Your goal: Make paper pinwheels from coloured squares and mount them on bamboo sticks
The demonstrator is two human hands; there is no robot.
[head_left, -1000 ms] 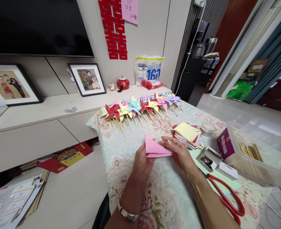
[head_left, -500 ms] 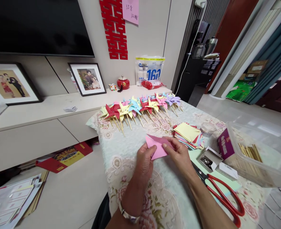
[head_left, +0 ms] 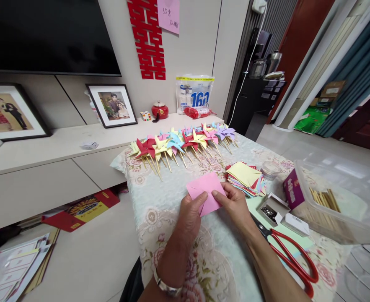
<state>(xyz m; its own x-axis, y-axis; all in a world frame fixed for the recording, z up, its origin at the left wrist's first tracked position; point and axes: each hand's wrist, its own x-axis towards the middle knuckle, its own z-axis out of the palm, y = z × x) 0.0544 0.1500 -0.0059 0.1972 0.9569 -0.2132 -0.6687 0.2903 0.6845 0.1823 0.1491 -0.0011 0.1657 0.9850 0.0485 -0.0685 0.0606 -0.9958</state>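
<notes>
A square of pink paper (head_left: 207, 188), with slits running in from its corners, is held above the table in both hands. My left hand (head_left: 191, 209) pinches its lower left part, thumb on top. On the right side, my right hand (head_left: 231, 201) grips the paper between thumb and fingers. Just beyond my right hand lies a stack of coloured paper squares (head_left: 244, 176), a yellow one on top. Several finished paper pinwheels (head_left: 176, 142) on wooden sticks lie in rows at the table's far end.
Right of my hands are red-handled scissors (head_left: 298, 256), an open small box (head_left: 271, 212) of dark metal bits, a round clear container (head_left: 270, 170) and a plastic bin (head_left: 332, 209) with wooden sticks. A flowered cloth (head_left: 153, 197) covers the table. A white cabinet (head_left: 62, 147) stands behind.
The pink paper, folded up along its far edge before, now lies flat and faces me. Both hands still hold it in nearly the same place. The view has shifted slightly.
</notes>
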